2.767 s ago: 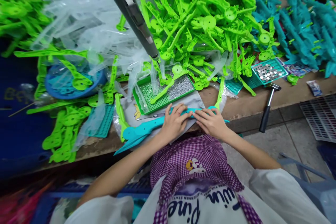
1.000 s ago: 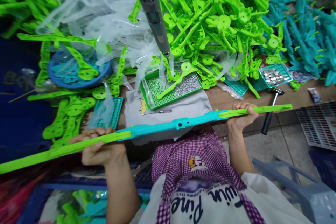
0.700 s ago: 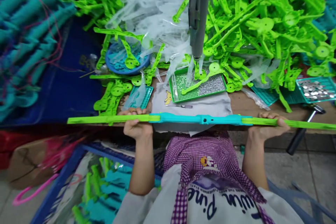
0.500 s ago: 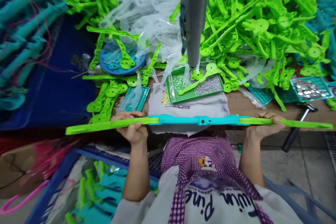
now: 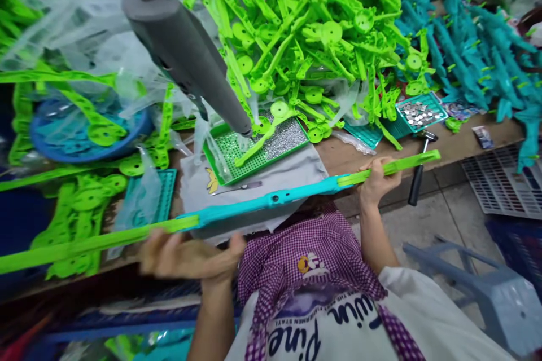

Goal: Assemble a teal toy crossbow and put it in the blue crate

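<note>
A long toy bow (image 5: 271, 200) with a turquoise middle and bright green limbs stretches across the bench's front edge, its left end lower than its right. My right hand (image 5: 376, 180) is closed round the right green limb. My left hand (image 5: 186, 256) is blurred. Its fingers look stretched out flat just under the bow, where turquoise meets green. Behind the bow lies a grey cloth (image 5: 292, 172) with a small blade on it.
A grey powered screwdriver (image 5: 186, 51) hangs over a green tray of screws (image 5: 220, 149). Green parts (image 5: 305, 28) are heaped behind it and turquoise parts (image 5: 474, 51) at the right. A hammer (image 5: 417, 177), a teal tray of metal discs (image 5: 419, 113), a blue bowl (image 5: 84, 146) and a blue chair (image 5: 486, 287) are nearby.
The bow was level half a second ago. It now slants, right end up and left end down. My left hand has loosened from a grip to flat fingers. The view swung right.
</note>
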Demonstrator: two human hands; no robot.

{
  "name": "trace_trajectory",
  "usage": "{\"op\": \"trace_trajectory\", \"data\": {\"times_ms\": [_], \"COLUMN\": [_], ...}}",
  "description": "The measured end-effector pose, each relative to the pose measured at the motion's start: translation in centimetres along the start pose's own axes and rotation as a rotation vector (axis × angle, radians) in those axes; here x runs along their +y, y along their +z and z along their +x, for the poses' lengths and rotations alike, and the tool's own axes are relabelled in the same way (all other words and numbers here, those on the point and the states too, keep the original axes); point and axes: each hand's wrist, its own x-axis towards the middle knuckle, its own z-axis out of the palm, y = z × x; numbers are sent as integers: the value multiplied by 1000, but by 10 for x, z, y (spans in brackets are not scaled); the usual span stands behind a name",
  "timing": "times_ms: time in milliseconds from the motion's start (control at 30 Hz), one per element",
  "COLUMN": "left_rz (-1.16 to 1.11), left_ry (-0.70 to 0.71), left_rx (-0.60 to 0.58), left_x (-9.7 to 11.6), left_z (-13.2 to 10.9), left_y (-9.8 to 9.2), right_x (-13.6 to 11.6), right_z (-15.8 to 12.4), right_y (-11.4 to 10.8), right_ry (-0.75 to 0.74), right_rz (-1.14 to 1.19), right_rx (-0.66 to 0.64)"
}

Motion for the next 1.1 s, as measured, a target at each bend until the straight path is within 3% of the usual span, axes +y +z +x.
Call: {"op": "trace_trajectory", "data": {"times_ms": [33,67,167,233,367,500,733,900,1100], "left_rz": [19,47,78,84,90,69,105,105,125], "left_ry": [172,314,491,562,705,717,618,647,485], "left_rx": [14,-121,-402,-437,-362,-345,-364,-381,-508], "left_x": [12,24,53,64,73,70,53,57,66], "left_z": [-6,-11,-12,-7,2,0,-3,-1,13], "left_y": [12,25,55,63,63,61,59,59,55], "right_x": [-1,-1,0,1,2,5,12,13,14], "right_z": [-2,-4,-6,-4,5,5,-2,2,13], "right_y": [-3,-5,-11,-10,0,3,-8,-13,-9], "right_ry": [-22,-44,-83,-46,177,236,257,310,330], "right_rz": [-26,-58,-120,-46,231,317,300,329,259], "right_rx": [-32,-63,-127,-109,3,22,-93,-176,-237]}}
